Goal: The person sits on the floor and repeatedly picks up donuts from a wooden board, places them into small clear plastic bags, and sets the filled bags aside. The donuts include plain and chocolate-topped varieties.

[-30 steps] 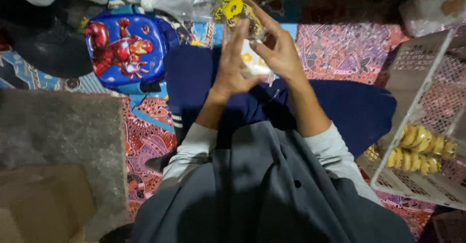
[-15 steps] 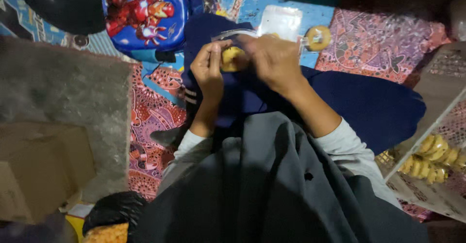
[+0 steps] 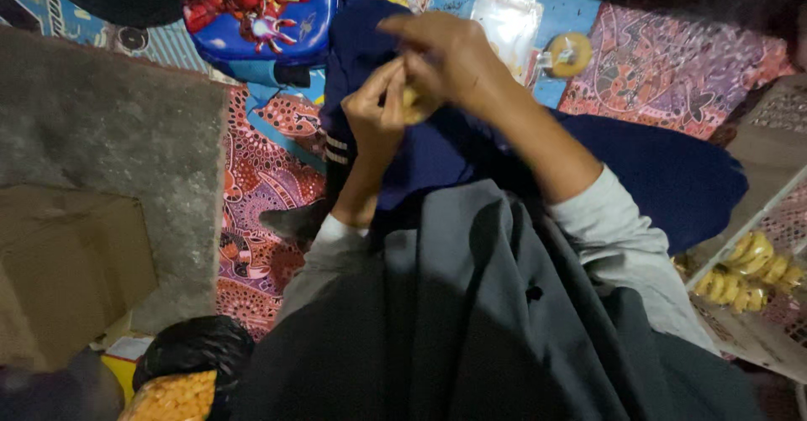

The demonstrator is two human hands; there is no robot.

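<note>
a brown cardboard box (image 3: 67,270) is sitting at the far left on the floor, beside a grey rug (image 3: 109,135). the left hand (image 3: 376,118) and the right hand (image 3: 445,60) are meeting over the lap, both pinching a small yellow snack piece (image 3: 414,106) between the fingertips. it is looking light, dry and brittle, so a gentle edge pinch suits it. a clear plastic bag (image 3: 508,22) is lying just beyond, and a white basket (image 3: 761,337) of similar pieces is sitting at the right.
</note>
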